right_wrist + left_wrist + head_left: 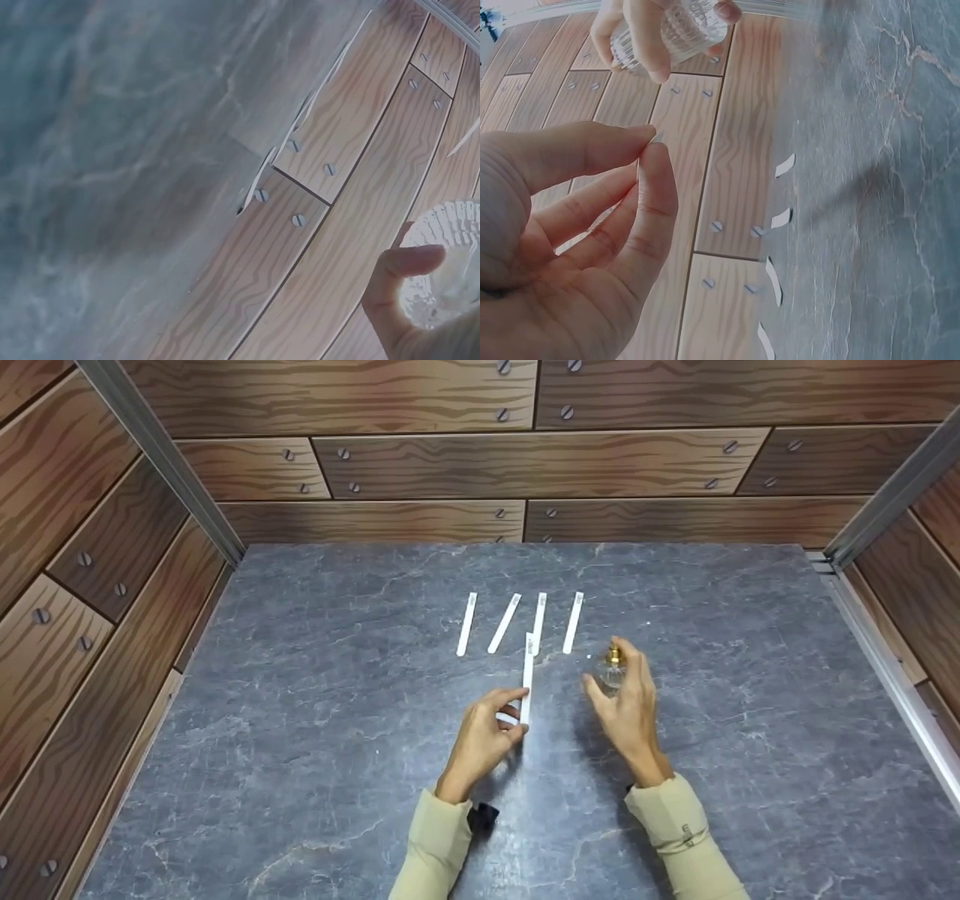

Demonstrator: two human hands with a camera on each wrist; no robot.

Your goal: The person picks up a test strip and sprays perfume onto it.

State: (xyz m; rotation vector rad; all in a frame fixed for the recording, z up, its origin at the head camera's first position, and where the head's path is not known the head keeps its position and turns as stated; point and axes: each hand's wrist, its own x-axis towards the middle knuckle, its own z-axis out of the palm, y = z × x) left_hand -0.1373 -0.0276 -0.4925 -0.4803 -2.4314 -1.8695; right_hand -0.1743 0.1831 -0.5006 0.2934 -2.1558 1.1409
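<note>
My left hand (pixel 484 735) pinches a white paper test strip (pixel 528 675) near its lower end, between thumb and fingertips. The strip's far end carries small dark print and overlaps one of the strips lying behind it in the head view. My right hand (pixel 630 716) grips a clear glass perfume bottle (pixel 613 679), with the index finger on its gold spray top (pixel 615 654). The bottle is held up, to the right of the pinched strip and apart from it. Its ribbed glass (pixel 442 289) shows between thumb and fingers in the right wrist view.
Several more white strips (pixel 466 626) lie in a loose row on the grey marbled table (pixel 337 675), beyond the hands. Wood-patterned panels (pixel 420 469) stand behind and at both sides, with metal rails (pixel 161 457) at the corners.
</note>
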